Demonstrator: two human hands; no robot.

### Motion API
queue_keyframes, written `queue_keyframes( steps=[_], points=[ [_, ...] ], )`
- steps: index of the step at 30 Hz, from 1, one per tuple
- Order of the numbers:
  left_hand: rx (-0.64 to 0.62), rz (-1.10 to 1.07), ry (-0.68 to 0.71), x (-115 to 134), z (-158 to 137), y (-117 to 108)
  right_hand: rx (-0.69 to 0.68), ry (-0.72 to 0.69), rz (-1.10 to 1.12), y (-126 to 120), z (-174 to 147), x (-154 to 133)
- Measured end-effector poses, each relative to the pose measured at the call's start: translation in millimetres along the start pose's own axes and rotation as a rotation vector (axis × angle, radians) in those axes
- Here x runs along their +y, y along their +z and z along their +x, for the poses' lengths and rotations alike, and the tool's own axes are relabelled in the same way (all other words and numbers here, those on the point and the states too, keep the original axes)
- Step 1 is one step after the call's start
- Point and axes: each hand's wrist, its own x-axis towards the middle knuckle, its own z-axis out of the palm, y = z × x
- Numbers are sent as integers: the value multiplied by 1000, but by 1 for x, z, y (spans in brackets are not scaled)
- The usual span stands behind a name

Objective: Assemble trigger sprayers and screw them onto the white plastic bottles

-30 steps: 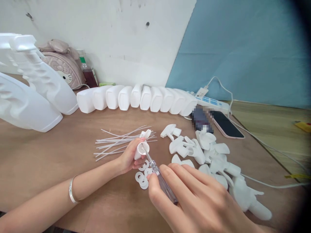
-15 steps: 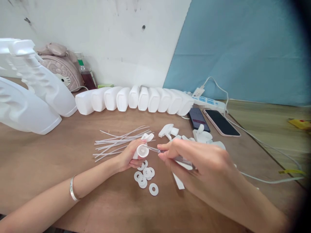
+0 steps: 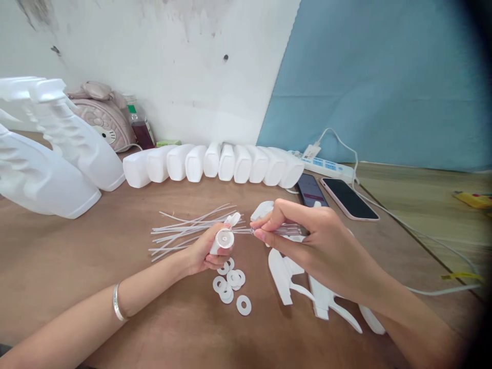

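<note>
My left hand point(image 3: 205, 250) is closed around a white spray trigger head point(image 3: 224, 239), the round open end of its collar facing me. From the right, my right hand point(image 3: 313, 230) pinches a slim tool point(image 3: 289, 230) with a thin metal shaft and a translucent handle. Its exact kind is unclear. The shaft points left and its tip is at or just behind the collar's edge; contact cannot be made out. Several flat white ring washers point(image 3: 233, 278) lie below my left hand. Thin white dip tubes point(image 3: 180, 230) are spread behind it.
More trigger heads point(image 3: 282, 277) lie under and around my right hand. A row of white bottles point(image 3: 195, 163) lies along the back. Large spray bottles point(image 3: 82, 138) stand left. Two phones point(image 3: 349, 199), a power strip point(image 3: 328, 166) and a white cable point(image 3: 434, 247) are at right.
My right hand has risen and shifted slightly, bringing the tool closer to level and uncovering more trigger heads below. My left hand keeps its grip on the trigger head. The view has tilted slightly.
</note>
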Motion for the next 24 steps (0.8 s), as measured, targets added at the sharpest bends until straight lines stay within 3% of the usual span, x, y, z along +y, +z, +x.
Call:
queue_keyframes(
  steps=[4, 10, 17, 24],
  points=[
    [-30, 19, 5, 0, -1, -1, 1, 54, 85, -2, 3, 1],
    [55, 95, 54, -2, -5, 3, -56, 160, 211, -6, 4, 8],
    [63, 131, 96, -4, -7, 5, -79, 120, 200, -6, 0, 4],
    [76, 169, 115, -4, -8, 9, -202, 281, 414, -8, 11, 13]
  ],
)
